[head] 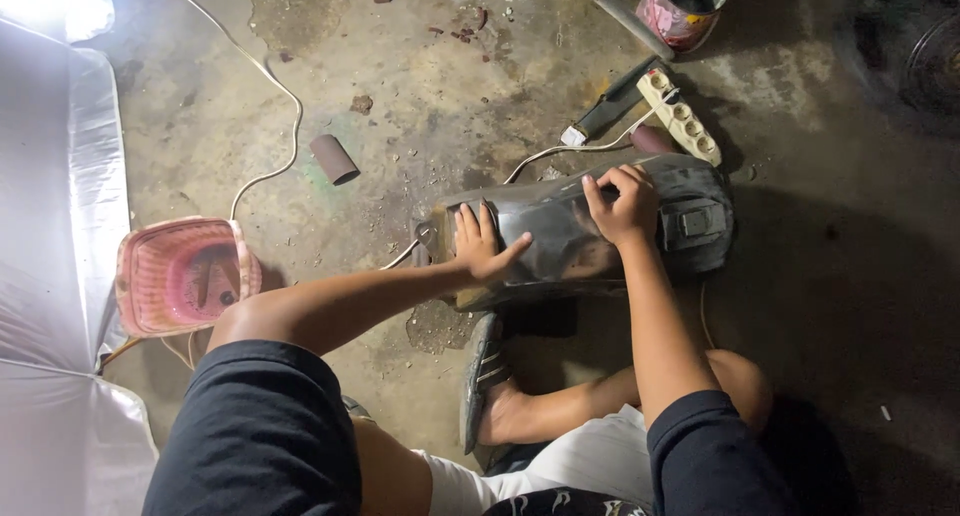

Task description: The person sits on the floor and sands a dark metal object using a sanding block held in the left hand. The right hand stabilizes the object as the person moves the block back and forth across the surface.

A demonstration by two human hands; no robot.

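Observation:
A glossy black curved panel (560, 246), like a vehicle body part, lies on the concrete floor in front of me. My left hand (482, 244) rests flat on its left end, fingers spread. My right hand (625, 204) presses on its upper edge near the right end, fingers curled over the rim; whether something small is under the fingers is hidden. A rectangular fitting (695, 219) sits on the panel's right side. My foot in a striped sandal (485, 376) is just below the panel.
A pink plastic basket (180, 274) stands at left beside a white sheet (50, 276). A white power strip (682, 116), a dark-handled tool (610, 106), a paint can (682, 8), a small cylinder (334, 159) and a white cable (270, 86) lie on the floor beyond.

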